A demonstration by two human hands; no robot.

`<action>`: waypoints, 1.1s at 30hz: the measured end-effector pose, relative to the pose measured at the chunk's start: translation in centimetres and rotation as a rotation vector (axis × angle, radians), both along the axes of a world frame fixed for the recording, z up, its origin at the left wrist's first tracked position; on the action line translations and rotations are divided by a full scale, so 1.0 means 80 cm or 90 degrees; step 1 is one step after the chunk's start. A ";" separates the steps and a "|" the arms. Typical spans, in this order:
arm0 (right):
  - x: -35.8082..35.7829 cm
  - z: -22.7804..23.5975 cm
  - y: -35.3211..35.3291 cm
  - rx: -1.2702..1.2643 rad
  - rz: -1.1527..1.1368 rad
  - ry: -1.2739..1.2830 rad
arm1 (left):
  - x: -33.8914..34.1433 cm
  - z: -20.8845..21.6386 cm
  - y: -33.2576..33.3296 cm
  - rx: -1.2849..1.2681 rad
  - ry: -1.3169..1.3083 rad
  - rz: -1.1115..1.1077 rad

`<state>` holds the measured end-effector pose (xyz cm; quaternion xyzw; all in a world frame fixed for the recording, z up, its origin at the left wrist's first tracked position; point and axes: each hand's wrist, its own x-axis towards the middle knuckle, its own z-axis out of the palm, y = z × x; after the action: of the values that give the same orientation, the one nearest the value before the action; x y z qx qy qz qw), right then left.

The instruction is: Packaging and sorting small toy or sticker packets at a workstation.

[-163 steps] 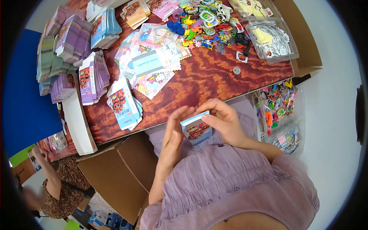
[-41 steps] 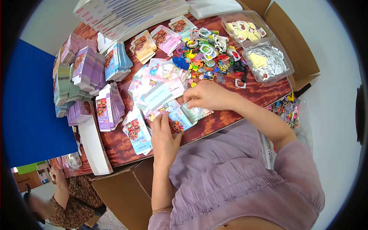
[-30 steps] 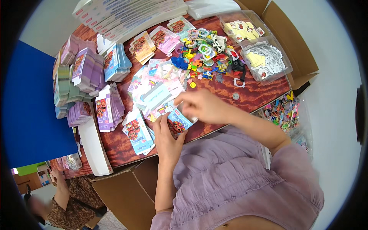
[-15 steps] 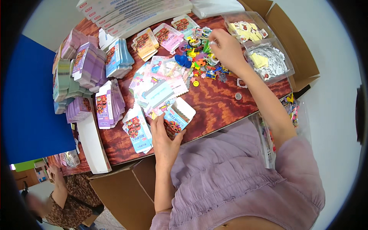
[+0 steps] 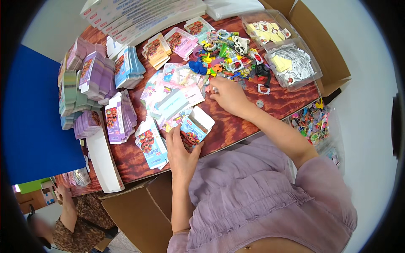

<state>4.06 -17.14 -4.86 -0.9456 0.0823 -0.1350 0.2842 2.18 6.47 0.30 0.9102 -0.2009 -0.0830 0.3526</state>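
My left hand (image 5: 182, 154) is closed around a small blue printed carton (image 5: 193, 134), whose white flap end stands open toward the upper right. Just beyond it, my right hand (image 5: 230, 98) is over the table with its fingers pinched together. Something small and whitish shows at those fingertips, too little of it to name. Behind the right hand spreads a heap of small colourful plastic trinkets (image 5: 228, 57). Pastel printed sheets (image 5: 173, 99) lie overlapping to its left. Flattened blue cartons (image 5: 151, 143) rest beside my left hand.
Stacks of purple cartons (image 5: 93, 71) and blue cartons (image 5: 129, 67) stand at the left. Clear bins with yellow-and-white pieces (image 5: 270, 33) and small white packets (image 5: 301, 63) sit at the far right. A bag of trinkets (image 5: 312, 124) hangs beside the table. Another person (image 5: 80, 219) is at lower left.
My right hand has come from the trinket heap toward the near left, closer to the held carton. My left hand and the carton stay nearly in place.
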 end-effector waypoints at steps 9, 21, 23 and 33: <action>-0.028 0.090 0.008 0.514 0.180 0.244 | -0.003 -0.009 -0.011 -0.001 -0.063 -0.032; -0.042 0.094 0.023 0.221 0.301 0.009 | -0.012 -0.020 -0.024 -0.032 -0.091 -0.002; -0.047 0.099 0.024 0.188 0.292 0.004 | -0.013 -0.021 -0.029 -0.054 -0.088 -0.004; -0.075 0.106 0.028 0.052 0.207 0.062 | -0.021 -0.013 -0.051 -0.104 -0.043 -0.027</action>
<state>-1.97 -14.93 3.62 -0.9396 -0.0528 -0.0376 0.3359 0.49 2.41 -0.73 0.8763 -0.2379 -0.0430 0.4166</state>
